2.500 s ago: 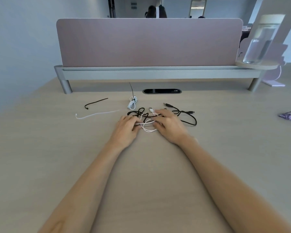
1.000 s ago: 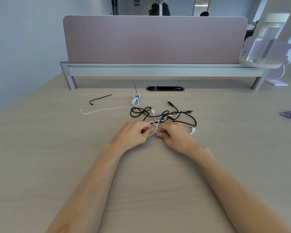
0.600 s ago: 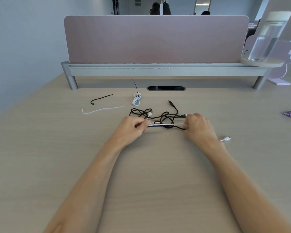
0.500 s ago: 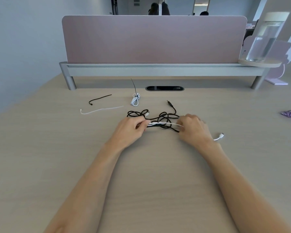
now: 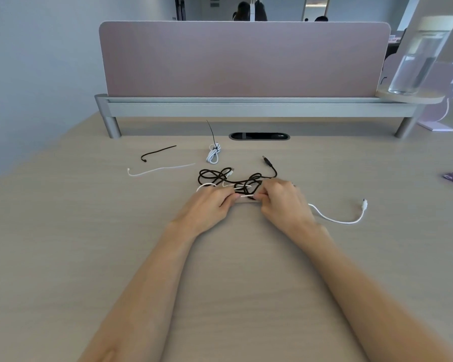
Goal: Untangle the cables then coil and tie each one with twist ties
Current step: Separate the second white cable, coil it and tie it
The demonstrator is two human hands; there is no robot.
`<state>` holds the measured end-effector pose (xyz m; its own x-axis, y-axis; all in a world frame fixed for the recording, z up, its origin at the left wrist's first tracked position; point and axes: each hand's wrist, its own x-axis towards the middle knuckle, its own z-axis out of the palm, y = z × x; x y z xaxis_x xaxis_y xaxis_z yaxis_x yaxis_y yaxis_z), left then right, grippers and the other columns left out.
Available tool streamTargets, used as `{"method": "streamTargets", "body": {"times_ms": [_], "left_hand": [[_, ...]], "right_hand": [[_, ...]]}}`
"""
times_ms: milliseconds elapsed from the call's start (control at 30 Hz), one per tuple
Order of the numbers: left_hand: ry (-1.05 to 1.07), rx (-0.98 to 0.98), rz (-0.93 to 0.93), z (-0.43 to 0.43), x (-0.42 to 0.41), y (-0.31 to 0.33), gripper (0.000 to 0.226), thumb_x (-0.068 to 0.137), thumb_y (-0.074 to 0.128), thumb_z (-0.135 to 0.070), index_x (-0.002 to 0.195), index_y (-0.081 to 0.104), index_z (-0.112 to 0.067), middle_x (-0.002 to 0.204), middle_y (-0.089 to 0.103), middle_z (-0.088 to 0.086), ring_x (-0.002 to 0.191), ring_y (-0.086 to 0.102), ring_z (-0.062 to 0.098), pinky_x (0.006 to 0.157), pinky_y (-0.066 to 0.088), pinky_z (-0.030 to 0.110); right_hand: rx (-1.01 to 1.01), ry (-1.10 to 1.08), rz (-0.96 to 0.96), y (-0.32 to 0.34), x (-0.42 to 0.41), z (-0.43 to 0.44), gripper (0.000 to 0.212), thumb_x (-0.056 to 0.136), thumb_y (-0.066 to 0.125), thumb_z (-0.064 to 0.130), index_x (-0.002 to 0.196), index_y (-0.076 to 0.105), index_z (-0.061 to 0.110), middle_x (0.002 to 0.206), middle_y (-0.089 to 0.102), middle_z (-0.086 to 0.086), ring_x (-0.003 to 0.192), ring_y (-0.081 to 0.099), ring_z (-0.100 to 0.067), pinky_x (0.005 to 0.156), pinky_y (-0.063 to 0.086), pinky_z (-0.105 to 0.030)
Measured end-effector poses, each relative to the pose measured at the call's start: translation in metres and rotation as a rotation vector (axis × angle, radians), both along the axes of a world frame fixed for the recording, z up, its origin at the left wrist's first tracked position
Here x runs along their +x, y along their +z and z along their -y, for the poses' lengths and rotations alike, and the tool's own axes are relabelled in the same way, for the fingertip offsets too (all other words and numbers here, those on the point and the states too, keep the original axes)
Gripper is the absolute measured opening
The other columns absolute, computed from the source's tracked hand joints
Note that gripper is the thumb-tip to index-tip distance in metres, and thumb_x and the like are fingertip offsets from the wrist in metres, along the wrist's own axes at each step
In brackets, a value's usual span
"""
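A: Hands?
B: Left hand [image 5: 209,205] and right hand [image 5: 283,202] each pinched the white cable [image 5: 335,220], with a short stretch between them.
A: Where were the cables?
B: Mid-desk [image 5: 63,231]. The white one's tail curved off right and the black cable [image 5: 215,176] was tangled just behind the hands. A tied white coil [image 5: 213,154] lay farther back, with a black twist tie [image 5: 157,152] and a white twist tie [image 5: 160,169] to its left.

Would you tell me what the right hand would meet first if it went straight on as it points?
Most likely the tangled black cable, just beyond the right hand, which pinches the white cable; depth unclear.
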<state>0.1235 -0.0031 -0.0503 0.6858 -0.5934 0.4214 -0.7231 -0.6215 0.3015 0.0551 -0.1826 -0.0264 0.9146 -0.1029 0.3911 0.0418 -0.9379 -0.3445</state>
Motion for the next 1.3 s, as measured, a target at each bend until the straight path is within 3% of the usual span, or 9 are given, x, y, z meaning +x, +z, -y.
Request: {"method": "streamTargets", "body": {"times_ms": [200, 300, 433, 567, 667, 933, 1067, 1167, 1300], "left_hand": [[0.073, 0.049, -0.025, -0.005, 0.002, 0.001, 0.032, 0.101, 0.039, -0.036, 0.082, 0.051, -0.013, 0.085, 0.062, 0.007, 0.080, 0.055, 0.032, 0.068, 0.044, 0.043], [0.103, 0.069, 0.004, -0.005, 0.003, 0.004, 0.033, 0.102, 0.036, -0.037, 0.085, 0.051, -0.013, 0.089, 0.063, 0.008, 0.083, 0.055, 0.035, 0.071, 0.044, 0.043], [0.087, 0.027, 0.029, -0.003, -0.002, 0.008, 0.028, 0.102, 0.039, -0.033, 0.089, 0.052, -0.012, 0.091, 0.063, 0.009, 0.083, 0.055, 0.035, 0.069, 0.042, 0.041], [0.017, 0.027, 0.016, 0.002, -0.005, 0.009, 0.024, 0.101, 0.043, -0.031, 0.096, 0.058, -0.013, 0.096, 0.065, 0.008, 0.085, 0.058, 0.034, 0.070, 0.045, 0.042], [0.013, 0.039, 0.022, -0.001, -0.002, 0.007, 0.026, 0.101, 0.043, -0.032, 0.094, 0.058, -0.012, 0.094, 0.065, 0.007, 0.084, 0.058, 0.032, 0.068, 0.043, 0.041], [0.063, 0.040, 0.107, -0.013, 0.016, -0.004, 0.039, 0.096, 0.030, -0.039, 0.088, 0.061, -0.016, 0.088, 0.065, -0.001, 0.090, 0.055, 0.025, 0.082, 0.042, 0.039], [-0.021, -0.142, -0.013, -0.004, 0.014, -0.004, 0.012, 0.096, 0.053, -0.021, 0.095, 0.063, -0.014, 0.092, 0.064, -0.005, 0.090, 0.056, 0.015, 0.081, 0.036, 0.029], [-0.058, -0.218, -0.161, 0.000, 0.010, -0.003, 0.015, 0.092, 0.062, -0.021, 0.106, 0.060, -0.017, 0.091, 0.060, -0.009, 0.083, 0.052, 0.007, 0.079, 0.038, 0.021], [-0.060, -0.301, -0.353, -0.007, 0.009, 0.003, 0.012, 0.092, 0.063, -0.022, 0.102, 0.065, -0.017, 0.094, 0.068, -0.009, 0.089, 0.061, 0.004, 0.080, 0.043, 0.016]], "right_hand": [[-0.130, -0.204, -0.139, 0.006, 0.000, 0.012, 0.013, 0.093, 0.054, 0.024, 0.094, 0.059, 0.012, 0.102, 0.064, -0.007, 0.093, 0.060, -0.037, 0.071, 0.042, -0.036], [-0.186, -0.207, -0.103, 0.004, 0.001, 0.015, 0.015, 0.092, 0.053, 0.025, 0.095, 0.060, 0.012, 0.100, 0.065, -0.006, 0.094, 0.059, -0.034, 0.073, 0.042, -0.036], [-0.143, 0.054, 0.002, -0.007, 0.003, 0.014, 0.022, 0.093, 0.052, 0.037, 0.099, 0.065, 0.021, 0.097, 0.067, 0.003, 0.100, 0.056, -0.022, 0.083, 0.040, -0.036], [0.004, 0.311, 0.008, -0.015, 0.010, 0.002, 0.018, 0.093, 0.053, 0.023, 0.087, 0.066, 0.013, 0.079, 0.065, -0.001, 0.080, 0.060, -0.027, 0.067, 0.042, -0.033], [0.070, 0.191, 0.065, -0.012, 0.011, 0.004, 0.013, 0.089, 0.057, 0.009, 0.080, 0.066, 0.010, 0.081, 0.068, -0.002, 0.080, 0.060, -0.026, 0.066, 0.041, -0.032], [-0.036, -0.075, -0.084, -0.003, 0.005, 0.030, 0.015, 0.085, 0.051, 0.011, 0.086, 0.066, 0.017, 0.095, 0.069, -0.008, 0.090, 0.060, -0.036, 0.073, 0.047, -0.037], [-0.020, 0.093, -0.015, -0.010, 0.007, 0.020, 0.014, 0.088, 0.055, 0.015, 0.097, 0.066, 0.016, 0.097, 0.064, -0.006, 0.090, 0.059, -0.030, 0.075, 0.049, -0.038], [0.068, 0.268, 0.055, -0.016, 0.011, 0.004, 0.010, 0.090, 0.057, 0.014, 0.091, 0.067, 0.011, 0.088, 0.065, -0.007, 0.084, 0.060, -0.030, 0.073, 0.050, -0.041], [0.117, 0.110, 0.121, -0.021, 0.018, 0.015, 0.012, 0.089, 0.056, 0.008, 0.080, 0.064, 0.007, 0.079, 0.067, -0.009, 0.078, 0.059, -0.035, 0.067, 0.048, -0.041]]}}
